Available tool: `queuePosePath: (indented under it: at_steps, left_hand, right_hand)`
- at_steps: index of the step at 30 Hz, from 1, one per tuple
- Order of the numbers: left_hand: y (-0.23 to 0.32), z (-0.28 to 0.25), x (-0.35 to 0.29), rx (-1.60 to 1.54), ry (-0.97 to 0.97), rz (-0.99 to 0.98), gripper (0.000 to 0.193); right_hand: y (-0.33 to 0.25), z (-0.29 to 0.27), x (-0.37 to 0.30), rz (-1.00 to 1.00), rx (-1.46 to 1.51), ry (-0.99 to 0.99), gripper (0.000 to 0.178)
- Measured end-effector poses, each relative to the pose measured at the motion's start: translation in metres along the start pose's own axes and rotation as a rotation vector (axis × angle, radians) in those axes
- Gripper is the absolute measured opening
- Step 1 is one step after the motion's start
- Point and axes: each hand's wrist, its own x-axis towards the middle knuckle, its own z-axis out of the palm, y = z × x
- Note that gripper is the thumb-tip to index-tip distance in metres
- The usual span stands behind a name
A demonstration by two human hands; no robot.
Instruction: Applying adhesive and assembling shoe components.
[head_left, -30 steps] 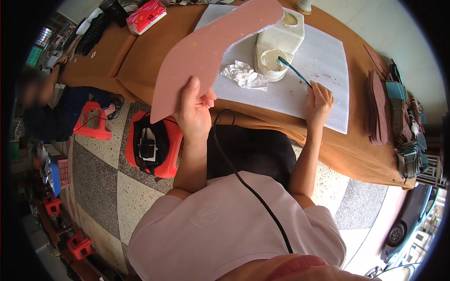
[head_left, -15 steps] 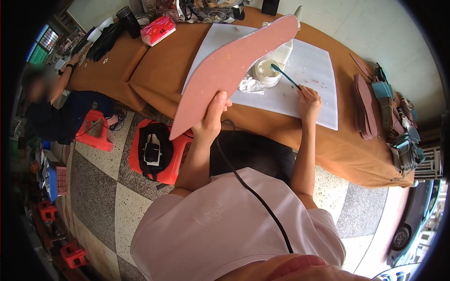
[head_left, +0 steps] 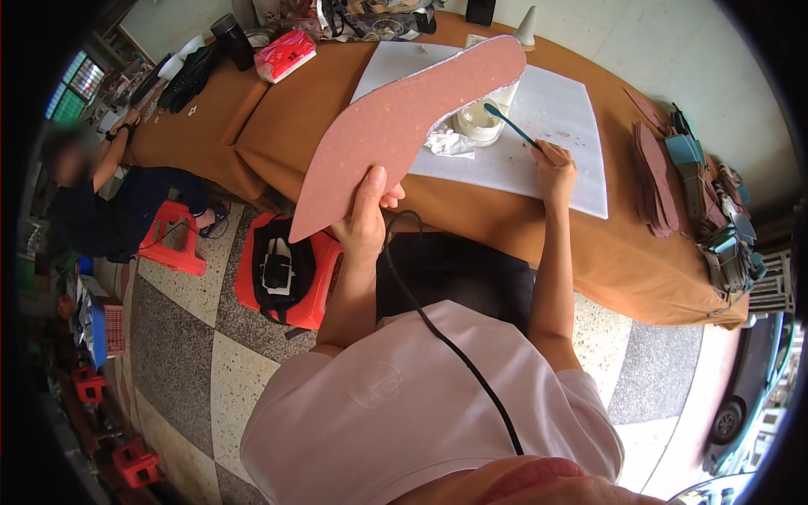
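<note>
My left hand (head_left: 366, 215) grips the near part of a large pinkish-brown insole (head_left: 379, 122), thumb on its face, and holds it tilted above the table. Whitish specks line the insole's edge. Between the fingers of my right hand (head_left: 555, 172) is the handle of a teal brush (head_left: 515, 129). The brush's tip is at the mouth of a white tub (head_left: 479, 135) with pale paste in it; whether it touches the paste I cannot tell. Beside the tub lies crumpled white tissue (head_left: 449, 145). Part of a white container behind the tub is hidden by the insole.
A pale mat (head_left: 560, 105) with small crumbs covers part of the brown-clothed table (head_left: 619, 261). Stacked insoles (head_left: 652, 181) and strapped pieces (head_left: 728, 252) lie at right. A red tissue pack (head_left: 284, 55) is at far left. A person sits at left; a red stool (head_left: 311, 311) holds a black bag.
The insole and my left hand have shifted slightly left and toward me, the far end lowering. The brush tip has moved a little up toward the tub's far rim.
</note>
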Motion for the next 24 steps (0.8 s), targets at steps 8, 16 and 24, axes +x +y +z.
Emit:
queuePosePath:
  at_steps: [8,16,24]
  left_hand:
    - [-0.01,-0.017,0.003,0.026,0.063,-0.041,0.008]
    - [-0.03,-0.029,0.012,0.226,0.092,-0.083,0.006]
    - [-0.044,-0.035,0.019,0.33,0.143,-0.116,0.006]
  right_hand:
    - [0.007,-0.002,-0.001,-0.005,-0.053,-0.034,0.019]
    - [-0.002,-0.014,-0.005,0.088,-0.094,-0.063,0.022]
    - [-0.018,-0.019,-0.01,0.216,-0.02,-0.079,0.021]
